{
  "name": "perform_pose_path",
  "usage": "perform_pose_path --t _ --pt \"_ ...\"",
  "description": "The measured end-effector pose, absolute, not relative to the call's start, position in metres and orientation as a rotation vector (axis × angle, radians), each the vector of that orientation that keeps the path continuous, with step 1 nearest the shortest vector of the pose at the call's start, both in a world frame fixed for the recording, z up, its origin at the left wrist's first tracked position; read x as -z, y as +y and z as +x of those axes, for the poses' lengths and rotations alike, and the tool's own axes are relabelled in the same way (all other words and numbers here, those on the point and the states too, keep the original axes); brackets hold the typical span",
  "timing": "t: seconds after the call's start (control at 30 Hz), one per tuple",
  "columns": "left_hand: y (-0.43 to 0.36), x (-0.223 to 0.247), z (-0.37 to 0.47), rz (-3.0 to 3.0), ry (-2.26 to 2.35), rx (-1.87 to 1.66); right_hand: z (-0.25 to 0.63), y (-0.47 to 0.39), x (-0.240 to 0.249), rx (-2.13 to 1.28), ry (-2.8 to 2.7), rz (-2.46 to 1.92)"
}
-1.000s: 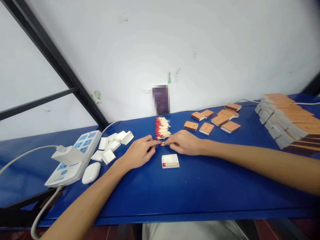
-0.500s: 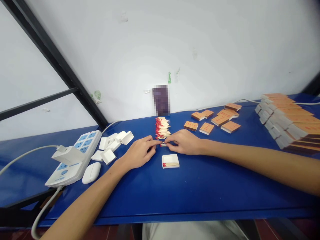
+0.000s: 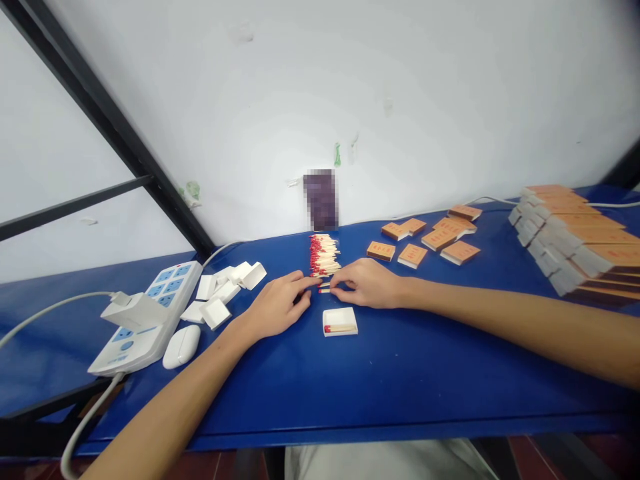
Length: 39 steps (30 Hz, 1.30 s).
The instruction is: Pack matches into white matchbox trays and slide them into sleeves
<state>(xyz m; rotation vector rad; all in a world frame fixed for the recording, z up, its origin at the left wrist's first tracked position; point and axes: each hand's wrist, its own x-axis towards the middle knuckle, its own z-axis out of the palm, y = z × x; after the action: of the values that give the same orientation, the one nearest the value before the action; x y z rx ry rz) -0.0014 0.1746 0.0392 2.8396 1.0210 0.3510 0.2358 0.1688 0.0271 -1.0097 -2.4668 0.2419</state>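
Observation:
Two matches (image 3: 325, 291) lie just in front of a pile of red-tipped matches (image 3: 325, 255), between my hands. My right hand (image 3: 367, 285) comes in from the right, its thumb and fingertips pinched at the plain ends of these matches. From the left, my left hand (image 3: 279, 305) reaches over with its index finger stretched out to the red heads and its thumb apart. Nearer to me is a white matchbox tray (image 3: 340, 316), holding a few matches (image 3: 342, 328) along its front side.
Several white trays (image 3: 216, 312) are heaped at the left, beside a white earbud case (image 3: 181, 347) and a power strip (image 3: 150, 323) with a charger. Orange matchboxes (image 3: 440, 240) lie scattered at the back right. A large matchbox stack (image 3: 575, 233) stands farther right.
The small matches between my fingertips show a little more clearly now. Both hands have barely moved; the whole view has shifted slightly.

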Motion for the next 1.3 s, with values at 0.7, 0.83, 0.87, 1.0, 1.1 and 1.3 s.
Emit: perform_pose_path --t 0.7,0.83,0.87,1.0,1.1,1.3 --pt "0.1734 -0.0409 -0.0007 2.820 0.971 -0.381 0.2356 0.1656 -0.0289 -0.149 -2.494 -1.034" --pt "0.1738 -0.0414 -0.0007 2.801 1.057 -0.447 0.2344 0.1646 -0.0282 -0.087 -2.449 -1.104" --pt "0.1742 -0.0414 -0.0008 2.796 1.095 -0.463 0.2341 0.1642 -0.0278 -0.059 -2.420 -1.144" --pt "0.1758 -0.0408 -0.0015 2.794 1.188 -0.475 0.2331 0.1624 -0.0274 0.004 -2.322 -1.280" --pt "0.1761 -0.0403 -0.0016 2.799 1.185 -0.440 0.2324 0.1610 -0.0286 0.008 -2.305 -1.334" --pt "0.1768 -0.0386 -0.0019 2.804 1.198 -0.392 0.2336 0.1666 -0.0293 -0.097 -2.232 -1.410"
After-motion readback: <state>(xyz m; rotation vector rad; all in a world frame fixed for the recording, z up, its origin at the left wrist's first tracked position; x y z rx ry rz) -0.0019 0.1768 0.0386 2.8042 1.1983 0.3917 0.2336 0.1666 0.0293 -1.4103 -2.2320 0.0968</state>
